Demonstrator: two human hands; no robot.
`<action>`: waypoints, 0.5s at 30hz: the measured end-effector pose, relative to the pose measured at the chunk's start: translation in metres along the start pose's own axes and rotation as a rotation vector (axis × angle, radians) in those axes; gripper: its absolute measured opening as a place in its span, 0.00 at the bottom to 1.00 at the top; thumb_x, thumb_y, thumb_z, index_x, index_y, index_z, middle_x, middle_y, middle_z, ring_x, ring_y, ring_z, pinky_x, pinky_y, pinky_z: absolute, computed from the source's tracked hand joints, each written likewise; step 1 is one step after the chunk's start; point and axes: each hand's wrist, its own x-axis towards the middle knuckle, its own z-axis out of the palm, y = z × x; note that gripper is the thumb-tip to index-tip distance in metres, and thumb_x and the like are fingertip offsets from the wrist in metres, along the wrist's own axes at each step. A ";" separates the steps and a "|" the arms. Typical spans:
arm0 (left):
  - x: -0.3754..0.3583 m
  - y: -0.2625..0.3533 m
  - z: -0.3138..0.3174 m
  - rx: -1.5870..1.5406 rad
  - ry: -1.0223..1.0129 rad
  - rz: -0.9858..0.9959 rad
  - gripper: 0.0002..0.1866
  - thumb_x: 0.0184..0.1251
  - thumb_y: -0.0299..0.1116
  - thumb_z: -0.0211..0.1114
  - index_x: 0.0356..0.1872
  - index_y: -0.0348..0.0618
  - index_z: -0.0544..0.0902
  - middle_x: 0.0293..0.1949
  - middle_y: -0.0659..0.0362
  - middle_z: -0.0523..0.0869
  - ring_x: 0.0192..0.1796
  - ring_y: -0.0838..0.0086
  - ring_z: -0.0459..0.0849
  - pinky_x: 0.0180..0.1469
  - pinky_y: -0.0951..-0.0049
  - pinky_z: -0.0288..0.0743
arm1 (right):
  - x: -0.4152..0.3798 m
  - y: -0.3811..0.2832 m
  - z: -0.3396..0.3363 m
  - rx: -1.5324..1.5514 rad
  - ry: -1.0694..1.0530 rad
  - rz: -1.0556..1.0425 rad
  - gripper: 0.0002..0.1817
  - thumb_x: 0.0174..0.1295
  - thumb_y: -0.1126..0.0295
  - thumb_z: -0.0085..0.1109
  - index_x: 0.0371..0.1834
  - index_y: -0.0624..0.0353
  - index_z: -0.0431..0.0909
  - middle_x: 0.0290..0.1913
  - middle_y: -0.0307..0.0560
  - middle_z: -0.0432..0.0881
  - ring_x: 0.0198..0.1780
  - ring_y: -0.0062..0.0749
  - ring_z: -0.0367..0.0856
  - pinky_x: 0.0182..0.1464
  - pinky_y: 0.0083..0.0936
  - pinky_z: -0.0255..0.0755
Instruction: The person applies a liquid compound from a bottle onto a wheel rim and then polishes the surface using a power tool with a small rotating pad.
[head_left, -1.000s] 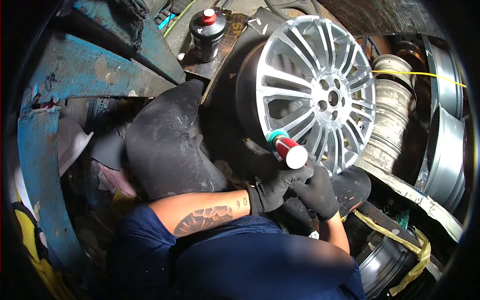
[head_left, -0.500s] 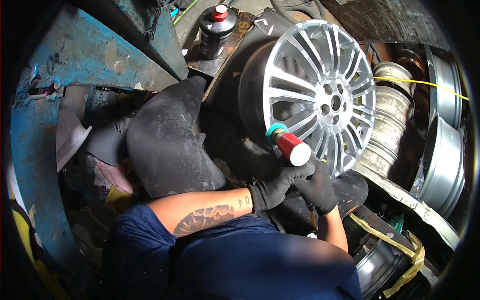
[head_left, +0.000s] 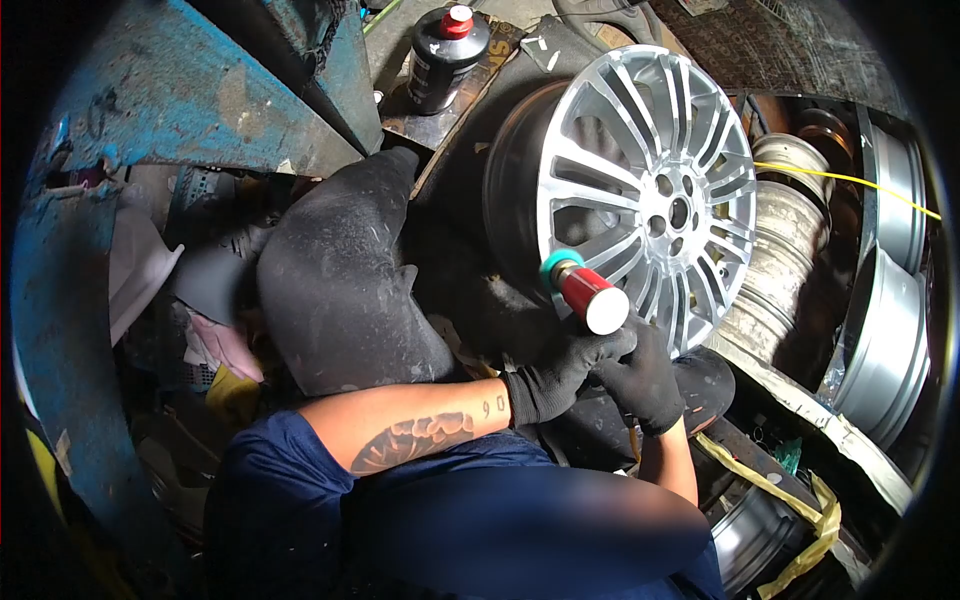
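A small air sander (head_left: 592, 298) with a red body, whitish round end and teal disc points up and left from my hands. Its disc overlaps the lower left rim of a silver multi-spoke alloy wheel (head_left: 623, 180), which stands tilted in front of me. My left hand (head_left: 560, 375), in a dark knit glove, is closed around the sander's grip. Close against it, my gloved right hand (head_left: 645, 380) is wrapped round the same grip. The grip itself is mostly hidden by the gloves.
A black bottle with a red cap (head_left: 447, 62) stands behind, left of the wheel. To the right are dusty stacked rims (head_left: 785, 240) and a silver rim (head_left: 888, 340). A blue metal frame (head_left: 200, 90) rises at left. Yellow tape (head_left: 825, 520) hangs at lower right.
The view has shifted slightly, so the wheel and bottle appear a little further right. Both hands keep hold of the sander, its disc still at the rim's lower left.
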 end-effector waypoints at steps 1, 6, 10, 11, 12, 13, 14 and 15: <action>0.000 0.000 0.001 -0.012 -0.001 0.020 0.18 0.64 0.35 0.72 0.52 0.43 0.80 0.43 0.63 0.84 0.47 0.78 0.83 0.52 0.72 0.78 | 0.000 -0.001 0.000 0.001 0.001 0.002 0.29 0.49 0.67 0.66 0.58 0.67 0.80 0.55 0.67 0.84 0.56 0.61 0.84 0.60 0.41 0.75; 0.003 -0.002 0.002 -0.041 -0.022 0.062 0.17 0.65 0.36 0.72 0.52 0.43 0.80 0.43 0.63 0.84 0.47 0.78 0.83 0.52 0.73 0.78 | 0.001 0.001 -0.001 0.007 -0.005 0.005 0.30 0.50 0.66 0.67 0.58 0.67 0.80 0.55 0.67 0.84 0.56 0.62 0.83 0.60 0.42 0.75; 0.003 0.000 0.001 -0.015 -0.021 0.037 0.18 0.65 0.36 0.72 0.53 0.43 0.80 0.43 0.63 0.84 0.47 0.78 0.83 0.53 0.72 0.78 | 0.001 0.008 0.002 0.005 0.002 0.017 0.31 0.51 0.65 0.69 0.59 0.68 0.79 0.54 0.68 0.84 0.57 0.62 0.83 0.60 0.43 0.75; 0.002 0.000 0.001 -0.011 -0.016 0.020 0.18 0.65 0.36 0.72 0.53 0.43 0.80 0.44 0.63 0.84 0.47 0.78 0.83 0.53 0.72 0.78 | 0.001 0.011 0.002 -0.001 0.014 0.009 0.31 0.51 0.65 0.70 0.59 0.69 0.79 0.53 0.67 0.84 0.57 0.61 0.83 0.60 0.43 0.75; 0.002 0.000 0.001 -0.006 -0.010 0.003 0.19 0.65 0.36 0.72 0.53 0.43 0.80 0.44 0.63 0.84 0.47 0.78 0.83 0.53 0.72 0.78 | 0.001 0.010 0.002 0.001 0.014 0.005 0.31 0.51 0.65 0.71 0.59 0.69 0.79 0.54 0.67 0.84 0.57 0.61 0.83 0.60 0.43 0.75; 0.002 0.000 0.001 -0.001 -0.014 0.030 0.19 0.65 0.36 0.72 0.53 0.43 0.80 0.44 0.63 0.84 0.48 0.78 0.83 0.53 0.72 0.78 | 0.001 0.008 0.001 0.003 0.013 0.001 0.31 0.51 0.65 0.71 0.59 0.69 0.79 0.54 0.67 0.84 0.57 0.61 0.83 0.60 0.43 0.75; 0.003 0.001 0.002 0.004 -0.017 0.057 0.19 0.65 0.36 0.72 0.54 0.43 0.80 0.44 0.63 0.84 0.48 0.78 0.83 0.53 0.72 0.78 | 0.001 0.007 0.000 0.006 0.011 -0.003 0.31 0.51 0.65 0.71 0.59 0.69 0.79 0.54 0.67 0.84 0.58 0.61 0.83 0.60 0.43 0.75; 0.003 0.001 0.003 0.010 -0.020 0.085 0.19 0.65 0.36 0.72 0.54 0.43 0.80 0.44 0.63 0.84 0.48 0.78 0.83 0.53 0.72 0.78 | 0.001 0.007 0.001 -0.009 0.021 0.005 0.31 0.51 0.66 0.71 0.59 0.69 0.79 0.54 0.67 0.84 0.58 0.60 0.83 0.60 0.43 0.75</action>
